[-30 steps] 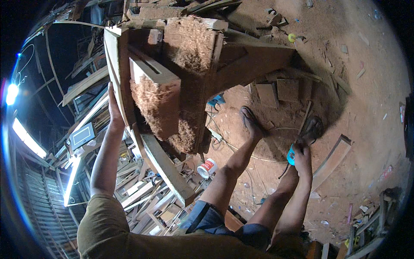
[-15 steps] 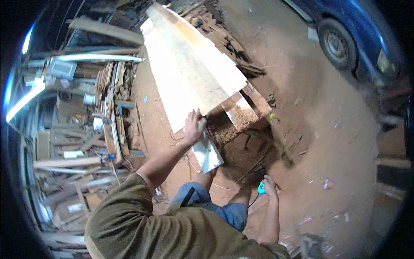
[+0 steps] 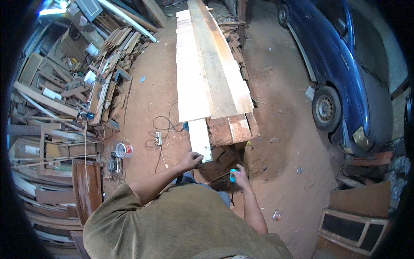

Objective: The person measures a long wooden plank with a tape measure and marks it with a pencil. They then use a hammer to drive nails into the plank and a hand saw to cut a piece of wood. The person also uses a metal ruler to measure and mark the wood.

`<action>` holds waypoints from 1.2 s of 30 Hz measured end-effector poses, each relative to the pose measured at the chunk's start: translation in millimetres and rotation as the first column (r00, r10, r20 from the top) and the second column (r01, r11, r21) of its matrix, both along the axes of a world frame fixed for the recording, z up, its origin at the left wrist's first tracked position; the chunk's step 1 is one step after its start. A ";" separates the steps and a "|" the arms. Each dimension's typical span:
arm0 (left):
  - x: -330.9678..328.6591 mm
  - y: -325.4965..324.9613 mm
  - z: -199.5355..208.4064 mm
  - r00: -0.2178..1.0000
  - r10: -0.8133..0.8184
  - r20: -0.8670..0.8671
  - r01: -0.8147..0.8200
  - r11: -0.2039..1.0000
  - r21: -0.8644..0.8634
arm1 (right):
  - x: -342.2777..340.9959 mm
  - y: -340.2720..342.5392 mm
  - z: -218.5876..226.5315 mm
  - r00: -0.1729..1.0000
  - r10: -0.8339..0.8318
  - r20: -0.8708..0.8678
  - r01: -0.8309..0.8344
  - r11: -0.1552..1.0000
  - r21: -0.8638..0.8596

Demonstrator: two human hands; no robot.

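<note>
My right hand point(image 3: 242, 178) is wrapped round a turquoise tape measure point(image 3: 233, 175), with a dark strap hanging below it. It is held in front of my body, right of a narrow pale board. My left hand point(image 3: 191, 161) is at the near left corner of that narrow board point(image 3: 199, 137), its fingers curled. What they hold, if anything, is too small to make out. The narrow board sticks out toward me from under several long, wide planks point(image 3: 215, 84), which lie on a wooden workbench point(image 3: 248, 125) strewn with sawdust.
A blue car point(image 3: 336, 82) stands at the right. Stacked timber point(image 3: 116, 47) and wood scraps fill the left side. On the dirt floor lie a power strip point(image 3: 158, 138) with a cord and a white bucket point(image 3: 124, 150). Wooden frames point(image 3: 351, 231) lean at the lower right.
My left hand has come back from the planks' near edge to the narrow board's near end. My right hand, still round the tape measure, has moved in toward the bench. The view has turned.
</note>
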State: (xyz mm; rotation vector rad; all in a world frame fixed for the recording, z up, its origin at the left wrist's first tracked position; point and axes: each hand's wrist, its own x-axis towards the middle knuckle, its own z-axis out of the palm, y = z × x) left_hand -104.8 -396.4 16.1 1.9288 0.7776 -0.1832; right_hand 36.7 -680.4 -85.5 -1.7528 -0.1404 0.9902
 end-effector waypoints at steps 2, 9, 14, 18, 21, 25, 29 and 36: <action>7.2 -6.7 -4.5 0.999 0.017 -0.036 -0.023 0.985 -0.169 | -6.9 33.6 32.0 0.988 0.130 0.087 -0.136 0.989 0.056; 16.1 -23.0 13.5 0.984 0.114 -0.135 -0.170 0.818 -0.550 | -34.1 102.7 151.7 0.918 0.340 0.202 -0.355 0.934 0.042; 19.0 -18.6 36.0 0.970 0.127 -0.208 -0.233 0.732 -0.640 | -35.8 107.9 159.1 0.863 0.397 0.312 -0.412 0.911 -0.019; 7.1 -8.8 15.8 0.964 0.154 -0.216 -0.263 0.645 -0.717 | -42.4 115.9 149.2 0.842 0.406 0.355 -0.430 0.903 -0.013; 1.6 0.1 5.6 0.956 0.177 -0.232 -0.292 0.620 -0.728 | -43.2 124.7 153.0 0.850 0.422 0.316 -0.441 0.898 -0.014; 2.3 14.6 11.4 0.966 0.178 -0.185 -0.257 0.627 -0.735 | -39.1 138.6 156.1 0.856 0.441 0.271 -0.448 0.893 -0.037; 40.3 36.3 48.4 0.977 0.147 -0.153 -0.203 0.855 -0.477 | -18.6 172.4 142.1 0.899 0.262 0.350 -0.258 0.964 -0.059; 82.9 141.8 -91.1 0.828 0.526 0.195 -0.476 0.843 -0.250 | 16.2 327.1 126.8 0.607 0.226 0.762 -0.158 0.974 -0.162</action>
